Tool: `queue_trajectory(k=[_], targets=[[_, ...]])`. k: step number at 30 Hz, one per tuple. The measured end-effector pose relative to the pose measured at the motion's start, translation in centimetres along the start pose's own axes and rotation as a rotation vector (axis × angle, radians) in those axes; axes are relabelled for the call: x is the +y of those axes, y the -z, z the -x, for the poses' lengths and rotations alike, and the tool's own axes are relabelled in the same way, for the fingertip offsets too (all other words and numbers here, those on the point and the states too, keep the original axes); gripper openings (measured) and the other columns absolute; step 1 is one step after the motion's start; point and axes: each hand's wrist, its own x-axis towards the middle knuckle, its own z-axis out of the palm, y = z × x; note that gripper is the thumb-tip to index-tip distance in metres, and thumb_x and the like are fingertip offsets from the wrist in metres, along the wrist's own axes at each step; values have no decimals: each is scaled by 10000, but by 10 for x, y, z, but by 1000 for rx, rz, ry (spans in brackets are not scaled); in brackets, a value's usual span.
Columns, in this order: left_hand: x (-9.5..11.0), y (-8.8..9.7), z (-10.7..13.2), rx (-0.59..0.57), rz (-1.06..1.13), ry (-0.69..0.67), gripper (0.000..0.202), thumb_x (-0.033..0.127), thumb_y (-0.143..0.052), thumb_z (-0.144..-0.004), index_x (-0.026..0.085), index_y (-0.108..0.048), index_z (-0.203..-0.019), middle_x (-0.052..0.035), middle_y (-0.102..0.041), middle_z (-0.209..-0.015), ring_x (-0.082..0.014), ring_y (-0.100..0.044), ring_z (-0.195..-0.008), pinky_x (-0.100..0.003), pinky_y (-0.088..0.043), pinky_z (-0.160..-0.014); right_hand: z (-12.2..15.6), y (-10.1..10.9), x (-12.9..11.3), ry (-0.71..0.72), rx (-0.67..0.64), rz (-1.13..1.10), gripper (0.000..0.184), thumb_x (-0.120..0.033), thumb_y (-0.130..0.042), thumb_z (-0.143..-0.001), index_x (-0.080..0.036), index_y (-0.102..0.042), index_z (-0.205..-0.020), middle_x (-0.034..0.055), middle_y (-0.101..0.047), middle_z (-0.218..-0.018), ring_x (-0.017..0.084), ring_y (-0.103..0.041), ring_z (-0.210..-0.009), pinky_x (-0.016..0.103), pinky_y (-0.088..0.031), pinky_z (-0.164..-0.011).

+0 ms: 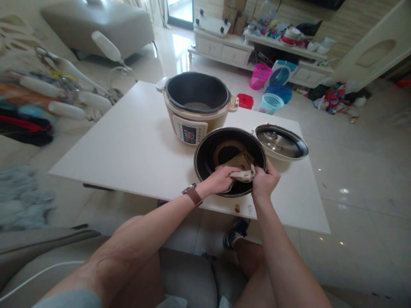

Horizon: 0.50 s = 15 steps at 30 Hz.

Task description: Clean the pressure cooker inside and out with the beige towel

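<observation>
Currently both hands sit at the near rim of a black inner pot [205,154], which stands on the white desk [128,145] close to its near edge. Left hand [220,180] is closed on a beige cloth [240,164], pressing it against the pot's inside wall; brown-strap watch [192,194] on that wrist. Right hand [265,179] is curled over the pot rim just beside the cloth, fingers wrapped on the edge; can't tell if it also pinches the cloth. Cloth drapes from the rim down into the pot.

Behind the pot, touching or nearly so: beige electric cooker body [195,107], open, control panel facing the person. Right of the pot: glass lid [281,142] lying flat on the desk, just beside it. Two small crumbs [237,208] on the desk edge below the pot. Pink basket [260,76] and blue basket [271,103] on the floor beyond.
</observation>
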Motion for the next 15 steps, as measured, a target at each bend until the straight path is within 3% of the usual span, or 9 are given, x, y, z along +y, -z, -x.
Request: queue_trajectory(k=[2,5,10,15], targets=[[3,2,0,-53,11,-28,446,48,-475,-874,172,-778,-1176,-60,-803,-1187,-205,-728,-1104,-260,-525,-950,2,-4,1,9,42,-2,410,-226,-581,-707,-170,-836,-1024,40,-779,-898,258,-713,-940,400,-572,-910],[2,10,1,-173,-141,-28,503,9,-481,-816,179,-795,-1170,-82,-810,-1151,-237,-741,-1078,-296,-531,-937,2,-7,5,13,102,-8,401,-221,-589,-707,-161,-835,-1019,49,-784,-925,269,-719,-966,420,-565,-947],[-6,18,5,-163,-419,103,560,33,-551,-790,222,-776,-1266,-138,-796,-1178,-298,-739,-1118,-368,-549,-964,3,-7,8,41,92,-13,448,-206,-596,-711,-178,-826,-1095,49,-799,-1010,280,-726,-1027,465,-545,-1025],[-11,10,12,-164,-470,37,550,50,-553,-834,241,-752,-1310,-117,-765,-1247,-274,-715,-1163,-337,-537,-988,13,-10,6,129,76,17,455,-193,-592,-760,-199,-812,-1157,60,-795,-1114,282,-714,-1123,492,-519,-1091]])
